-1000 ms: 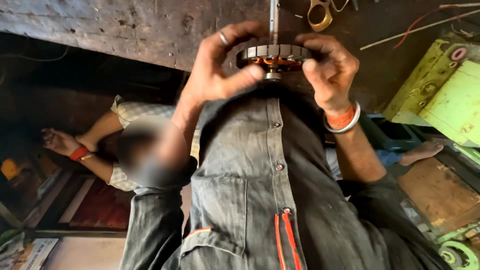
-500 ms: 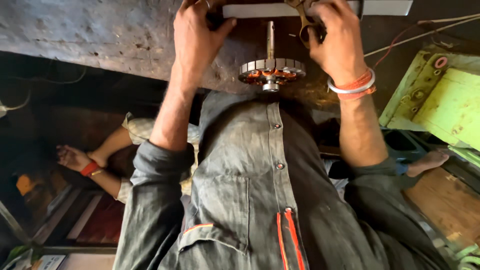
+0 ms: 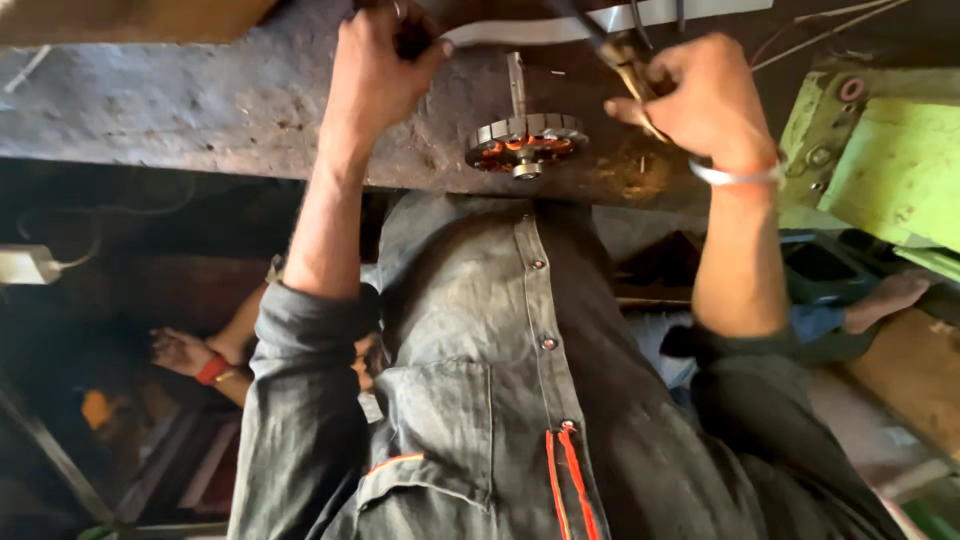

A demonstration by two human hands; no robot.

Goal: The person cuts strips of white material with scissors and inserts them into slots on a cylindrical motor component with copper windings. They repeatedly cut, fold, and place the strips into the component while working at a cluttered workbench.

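Left hand (image 3: 385, 65) up at the far edge of the desk (image 3: 200, 110), fingers wrapped tight round a dark handle joined to a flat pale metal bar (image 3: 520, 30); right hand (image 3: 700, 100) near the far right, fingers clamped on a brass-coloured tool (image 3: 630, 65); between them, by the near edge, a motor rotor (image 3: 525, 140) with copper windings, upright on its shaft, touched by neither hand; seemingly tools being readied; next likely calls for steadying the rotor.

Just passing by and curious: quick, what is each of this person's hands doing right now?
Left hand: closed around a dark handle at the bench's far edge.
Right hand: closed on a brownish tool, beside the toothed rotor.
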